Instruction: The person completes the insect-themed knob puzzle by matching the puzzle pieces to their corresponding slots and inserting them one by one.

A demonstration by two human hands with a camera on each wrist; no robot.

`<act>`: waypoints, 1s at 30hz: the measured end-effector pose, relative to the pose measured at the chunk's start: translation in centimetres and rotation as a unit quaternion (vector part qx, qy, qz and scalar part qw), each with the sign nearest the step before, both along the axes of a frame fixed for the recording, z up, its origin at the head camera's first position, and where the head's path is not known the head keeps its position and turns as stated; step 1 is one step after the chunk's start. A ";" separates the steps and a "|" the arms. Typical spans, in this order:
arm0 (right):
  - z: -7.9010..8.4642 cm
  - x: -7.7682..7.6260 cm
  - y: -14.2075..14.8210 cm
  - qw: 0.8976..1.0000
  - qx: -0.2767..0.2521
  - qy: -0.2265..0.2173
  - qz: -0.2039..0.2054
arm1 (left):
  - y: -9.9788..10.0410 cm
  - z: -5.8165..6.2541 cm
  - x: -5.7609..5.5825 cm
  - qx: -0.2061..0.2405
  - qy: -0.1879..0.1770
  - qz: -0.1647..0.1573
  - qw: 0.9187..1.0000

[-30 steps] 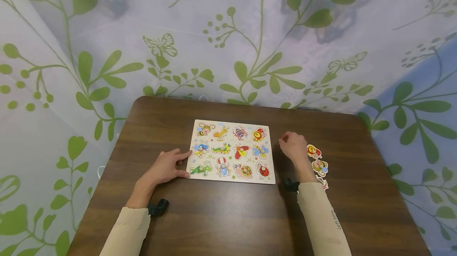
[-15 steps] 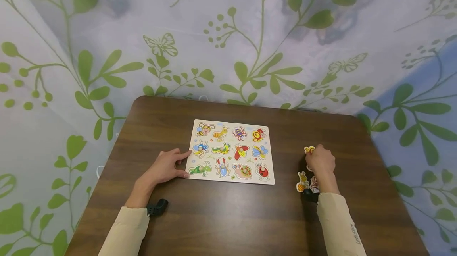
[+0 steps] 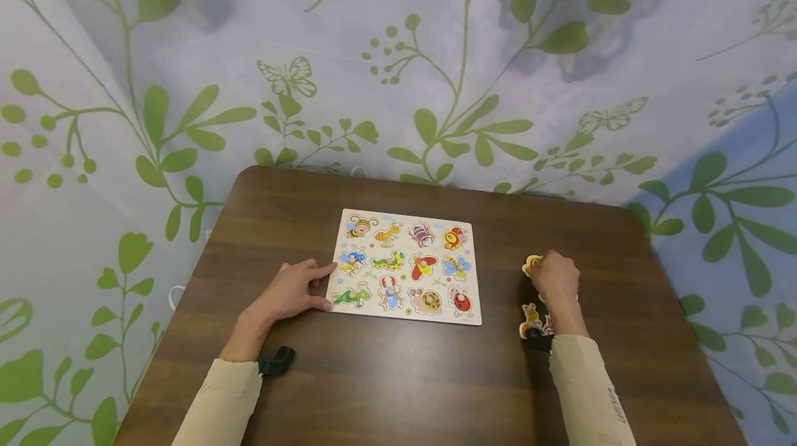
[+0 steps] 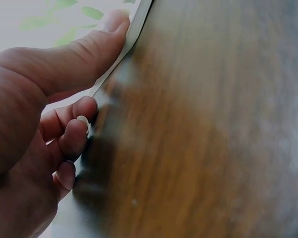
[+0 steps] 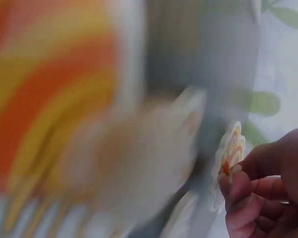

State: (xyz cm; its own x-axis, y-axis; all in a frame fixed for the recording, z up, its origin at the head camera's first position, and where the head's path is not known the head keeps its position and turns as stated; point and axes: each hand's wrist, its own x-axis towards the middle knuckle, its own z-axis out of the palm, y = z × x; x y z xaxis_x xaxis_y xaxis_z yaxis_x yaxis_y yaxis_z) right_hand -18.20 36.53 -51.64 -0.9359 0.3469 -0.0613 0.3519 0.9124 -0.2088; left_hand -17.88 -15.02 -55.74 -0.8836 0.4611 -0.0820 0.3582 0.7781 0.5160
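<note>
My right hand pinches the knob of a flat yellow-and-red puzzle piece, raised over the table at the right. In the right wrist view, thumb and fingertips meet at the knob and the piece stands edge-on. An insect peg puzzle board lies mid-table, with small wooden knobs showing on its middle and front rows. At the board's left edge rests my left hand, index fingertip on the side and thumb at the near corner. The left wrist view shows that thumb extended along the edge.
Below the right hand lie loose pieces: a yellow striped insect and a red-and-white one, partly hidden by the wrist camera. The brown table meets a leaf-patterned cloth at the back.
My right hand went from beside the board to the loose pieces at the right, then took hold of the yellow-and-red piece and shifted slightly left with it. The left hand stayed on the board.
</note>
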 end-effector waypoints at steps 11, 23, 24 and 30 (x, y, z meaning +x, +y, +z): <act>0.4 -2.4 -4.7 0.991 -0.072 0.084 0.073 | 0.1 0.3 0.1 0.000 -0.004 0.005 1.000; -0.6 -4.1 -9.8 0.983 -0.120 0.070 0.118 | 0.0 0.4 0.0 0.000 -0.010 0.001 1.000; -0.7 -4.2 -10.1 0.984 -0.118 0.067 0.120 | 0.0 0.4 -0.1 0.000 -0.009 0.000 1.000; -1.1 -4.9 -11.8 0.983 -0.120 0.060 0.127 | -0.1 0.3 0.0 0.004 0.002 -0.003 1.000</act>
